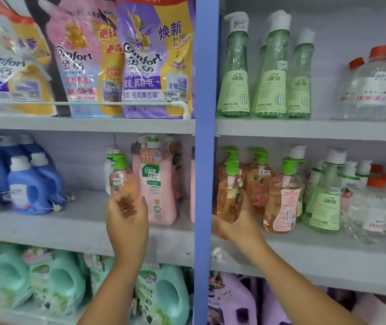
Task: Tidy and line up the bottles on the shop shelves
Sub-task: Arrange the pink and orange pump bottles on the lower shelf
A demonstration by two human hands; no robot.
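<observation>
Two bare arms reach up from the bottom of the frame to the middle shelf on either side of a blue upright post (pixel 205 137).

Left of centre, the left hand (pixel 126 221) has its fingers curled round the lower body of a small clear pump bottle of peach-coloured liquid with a green pump head (pixel 121 179). The bottle stands upright, held at the front of the grey middle shelf (pixel 46 227); the blur makes it hard to say whether its base rests on the shelf or is lifted just off it. Just beside it on the right stands a tall pink pump bottle with a green and white label (pixel 155 188).

Right of the post, the right hand (pixel 241 221) wraps the bottom of another clear peach pump bottle with a green pump (pixel 229 195), thumb across the front, fingers behind. This bottle is upright at the left end of the right-hand middle shelf (pixel 328 248), close against the post. Near it to the right is a larger peach bottle with a pink label (pixel 282 198), then a pale green bottle with a white cap (pixel 323 195).

In the upper left of the frame hang fabric softener pouches in pink and purple (pixel 116 62). Blue detergent jugs (pixel 27 184) sit at middle left. Tall pale green bottles (pixel 269 73) line the upper right shelf.
</observation>
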